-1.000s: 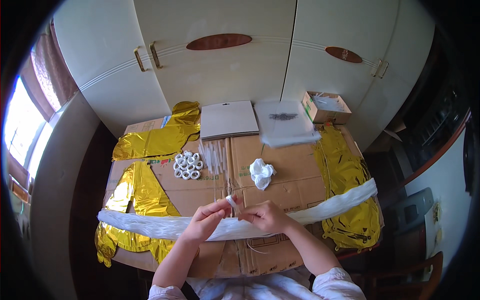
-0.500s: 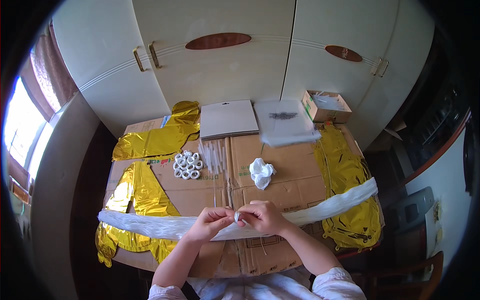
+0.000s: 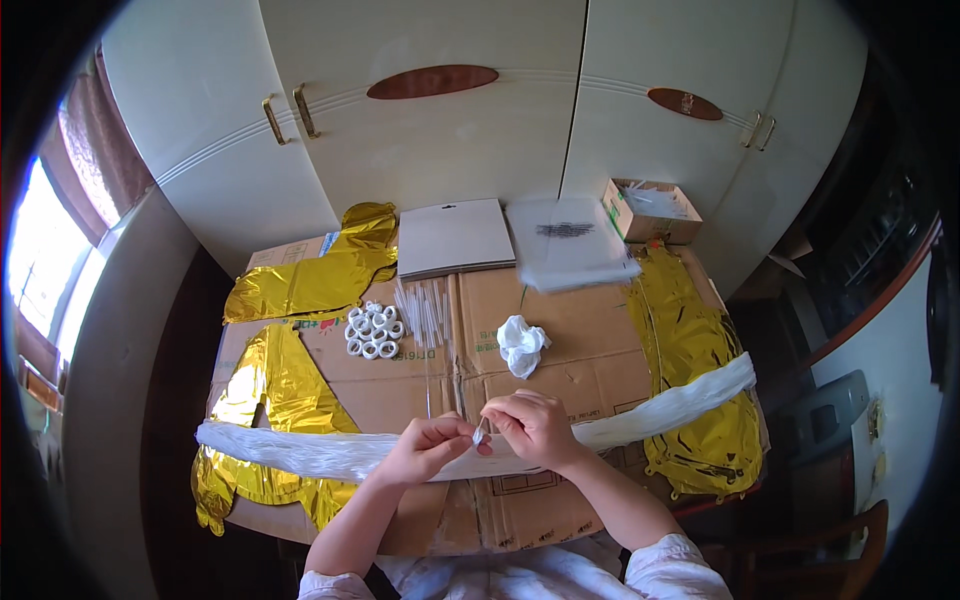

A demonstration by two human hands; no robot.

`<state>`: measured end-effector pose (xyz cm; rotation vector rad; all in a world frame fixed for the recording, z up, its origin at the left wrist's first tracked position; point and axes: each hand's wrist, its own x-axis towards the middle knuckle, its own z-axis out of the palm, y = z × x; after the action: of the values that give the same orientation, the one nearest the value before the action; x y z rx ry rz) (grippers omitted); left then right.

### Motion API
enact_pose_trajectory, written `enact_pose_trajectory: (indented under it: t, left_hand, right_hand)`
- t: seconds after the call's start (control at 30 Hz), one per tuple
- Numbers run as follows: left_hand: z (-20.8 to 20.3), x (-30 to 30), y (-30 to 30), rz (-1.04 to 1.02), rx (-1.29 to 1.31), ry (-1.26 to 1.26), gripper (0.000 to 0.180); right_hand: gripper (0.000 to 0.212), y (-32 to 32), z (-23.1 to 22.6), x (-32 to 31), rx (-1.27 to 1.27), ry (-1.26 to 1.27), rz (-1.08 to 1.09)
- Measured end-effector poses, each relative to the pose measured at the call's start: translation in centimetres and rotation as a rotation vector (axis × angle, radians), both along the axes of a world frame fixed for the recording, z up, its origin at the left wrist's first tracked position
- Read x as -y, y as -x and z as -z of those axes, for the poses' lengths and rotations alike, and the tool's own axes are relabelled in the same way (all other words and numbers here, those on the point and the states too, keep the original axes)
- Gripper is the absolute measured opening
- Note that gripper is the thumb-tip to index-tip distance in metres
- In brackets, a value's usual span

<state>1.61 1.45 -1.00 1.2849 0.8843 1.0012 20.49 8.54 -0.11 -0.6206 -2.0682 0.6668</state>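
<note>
In front of me, my left hand (image 3: 432, 449) pinches a small white wound coil (image 3: 478, 437) between thumb and fingertips. My right hand (image 3: 533, 430) is closed just to its right, fingertips pinched at the coil's upper end on what looks like a thin strand. Beneath both hands a long bundle of glossy white strands (image 3: 300, 454) stretches across the table from left to right. Beyond the left hand lies a cluster of small white rings (image 3: 373, 331), with several clear thin tubes (image 3: 424, 312) beside it. A crumpled white soft piece (image 3: 522, 346) sits beyond the right hand.
Flattened cardboard (image 3: 410, 510) covers the table. Gold foil balloons lie at far left (image 3: 300, 288), near left (image 3: 285, 375) and right (image 3: 690, 330). At the back are a stack of white cards (image 3: 455, 238), clear plastic bags (image 3: 568, 260) and an open carton (image 3: 655, 230) before pale cabinets.
My right hand has lifted slightly and drawn its fingertips up from the small white coil, with a strand between them. The left hand stays almost in place.
</note>
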Motion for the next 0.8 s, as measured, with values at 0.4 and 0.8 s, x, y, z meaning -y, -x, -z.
enact_pose_trajectory:
  t: [0.4, 0.8]
  left_hand:
    - [0.0, -0.5, -0.3, -0.141, 0.230, 0.013, 0.036]
    - [0.2, -0.8, -0.6, -0.021, 0.659, 0.028, 0.048]
  right_hand:
    - [0.007, 0.7, 0.3, 1.2, 0.048, -0.138, -0.077]
    - [0.005, 0.7, 0.8, 0.6, 0.162, -0.262, 0.041]
